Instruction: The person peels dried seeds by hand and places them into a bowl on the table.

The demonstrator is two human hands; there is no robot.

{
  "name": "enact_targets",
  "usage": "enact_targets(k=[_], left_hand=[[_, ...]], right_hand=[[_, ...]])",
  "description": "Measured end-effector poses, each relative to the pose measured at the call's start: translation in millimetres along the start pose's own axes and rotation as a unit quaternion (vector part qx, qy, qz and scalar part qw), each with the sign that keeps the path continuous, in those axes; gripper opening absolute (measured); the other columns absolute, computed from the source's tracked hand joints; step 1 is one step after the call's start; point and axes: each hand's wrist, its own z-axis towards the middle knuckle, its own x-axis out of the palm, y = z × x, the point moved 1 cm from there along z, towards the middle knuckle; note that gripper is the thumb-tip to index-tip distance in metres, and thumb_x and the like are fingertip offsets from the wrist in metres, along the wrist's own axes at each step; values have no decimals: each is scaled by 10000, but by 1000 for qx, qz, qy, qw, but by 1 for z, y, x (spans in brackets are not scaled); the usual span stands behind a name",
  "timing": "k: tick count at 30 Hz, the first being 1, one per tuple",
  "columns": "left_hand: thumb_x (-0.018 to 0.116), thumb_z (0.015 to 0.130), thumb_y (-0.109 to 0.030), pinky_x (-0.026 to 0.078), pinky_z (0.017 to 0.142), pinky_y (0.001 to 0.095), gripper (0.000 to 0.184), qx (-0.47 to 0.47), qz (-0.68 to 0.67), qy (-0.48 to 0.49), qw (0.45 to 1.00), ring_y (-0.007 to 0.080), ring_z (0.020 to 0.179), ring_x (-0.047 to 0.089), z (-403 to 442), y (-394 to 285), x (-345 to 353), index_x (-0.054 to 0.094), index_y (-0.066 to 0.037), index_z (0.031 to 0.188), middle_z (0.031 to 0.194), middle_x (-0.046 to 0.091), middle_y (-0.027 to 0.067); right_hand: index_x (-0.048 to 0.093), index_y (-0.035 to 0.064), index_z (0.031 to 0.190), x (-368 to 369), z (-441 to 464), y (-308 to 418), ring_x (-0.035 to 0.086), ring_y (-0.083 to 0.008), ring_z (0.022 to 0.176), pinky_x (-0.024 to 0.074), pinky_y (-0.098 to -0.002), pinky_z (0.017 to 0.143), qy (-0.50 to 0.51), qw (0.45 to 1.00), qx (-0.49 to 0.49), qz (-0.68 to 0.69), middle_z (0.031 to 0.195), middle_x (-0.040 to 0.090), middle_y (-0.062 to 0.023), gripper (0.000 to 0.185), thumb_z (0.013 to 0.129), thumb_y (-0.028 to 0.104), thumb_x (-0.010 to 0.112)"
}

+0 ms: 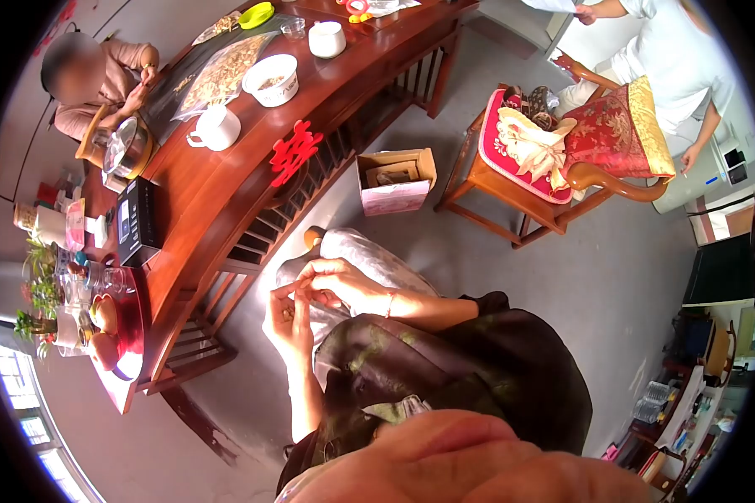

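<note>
Skin along the bottom edge lies nearest, the dark shirt above it. Far left, a seated person is behind the wooden table, which bears light-coloured pieces, a white mug and a bowl. The left hand and right hand meet, fingertips pinched closed; anything between is too small to tell. Rightward are a cardboard box, an armchair and a standing person.
</note>
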Motion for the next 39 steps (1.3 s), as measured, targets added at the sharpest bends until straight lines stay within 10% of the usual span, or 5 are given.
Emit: enact_targets(k=[11, 23, 32, 39], left_hand=[[617, 877, -68, 169, 405, 156, 49, -132, -205, -16, 970, -32, 445, 289, -3, 0, -10, 591, -29, 891, 620, 502, -73], [589, 883, -14, 194, 448, 159, 31, -101, -102, 47, 989, -29, 489, 316, -2, 7, -1, 608, -3, 904, 596, 458, -85], [626, 855, -26, 494, 696, 223, 116, 8, 67, 37, 997, 91, 774, 625, 2, 8, 14, 629, 11, 965, 810, 675, 63], [680, 821, -154, 453, 564, 279, 280, -17, 148, 39, 988, 157, 573, 559, 5, 1, 3, 632, -78, 1086, 654, 586, 86]], right_hand=[[592, -15, 1055, -5, 1, -14, 616, -140, 755, 496, -229, 634, -48, 978, 56, 194, 932, 645, -106, 195, 945, 85, 466], [547, -49, 1097, -1, 4, -8, 619, -259, 956, 523, -351, 855, -99, 960, 13, 260, 1016, 609, -167, 203, 943, 37, 447], [542, 2, 1102, 5, 8, -12, 634, -234, 952, 511, -323, 843, -79, 963, -7, 256, 1044, 620, -134, 205, 942, 74, 436], [533, -19, 1119, 9, 19, -4, 543, -308, 1141, 425, -412, 998, -80, 962, -24, 260, 1099, 594, -157, 212, 955, 70, 433]])
